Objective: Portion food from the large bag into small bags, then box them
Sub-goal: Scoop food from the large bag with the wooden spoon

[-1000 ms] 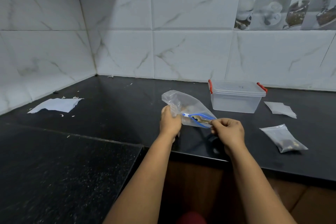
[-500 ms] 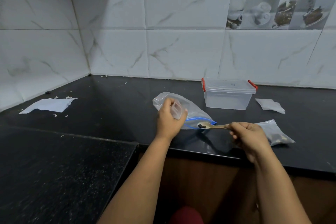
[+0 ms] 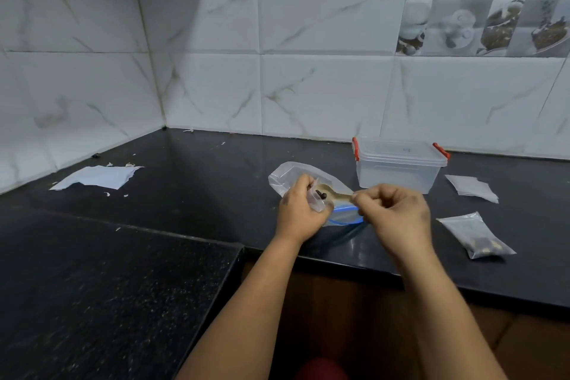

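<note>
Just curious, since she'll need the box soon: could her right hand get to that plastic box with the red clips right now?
Probably not at once. The right hand is pinching the spoon handle, so it is busy. The path itself looks free: the box stands just beyond it on the counter, lid closed, nothing between.

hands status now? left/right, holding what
Left hand: closed, pinching the small bag open.
Right hand: closed on the spoon handle.

The right hand has swung the spoon from the large bag's blue-zipped mouth up to the left hand, its bowl now tipping dark pieces into the small bag.
</note>
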